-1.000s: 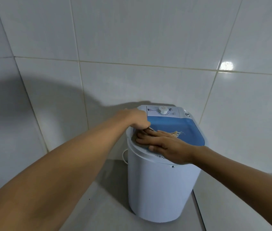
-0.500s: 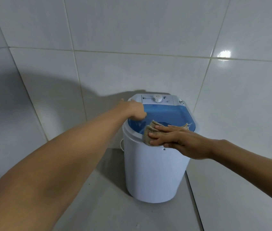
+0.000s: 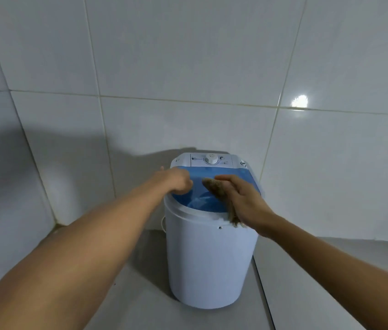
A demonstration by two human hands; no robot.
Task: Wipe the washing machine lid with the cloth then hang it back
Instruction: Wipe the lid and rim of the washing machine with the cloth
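A small white washing machine (image 3: 208, 263) stands on the floor against the tiled wall. Its blue translucent lid (image 3: 198, 198) faces up, with a white control panel and dial (image 3: 211, 159) behind it. My right hand (image 3: 242, 201) presses a tan woven cloth (image 3: 214, 185) flat on the lid's right half; a frayed end of the cloth hangs over the front rim. My left hand (image 3: 177, 181) rests curled on the lid's left rim, holding the machine steady.
White glossy wall tiles (image 3: 188, 67) rise behind and to both sides, meeting in a corner at the left. The grey floor (image 3: 140, 294) surrounds the machine. A thin white cord (image 3: 163, 221) shows at the machine's left side.
My right hand slid the cloth from the lid's front left edge toward its middle right and back. My left hand stayed on the left rim. The view shifted downward slightly.
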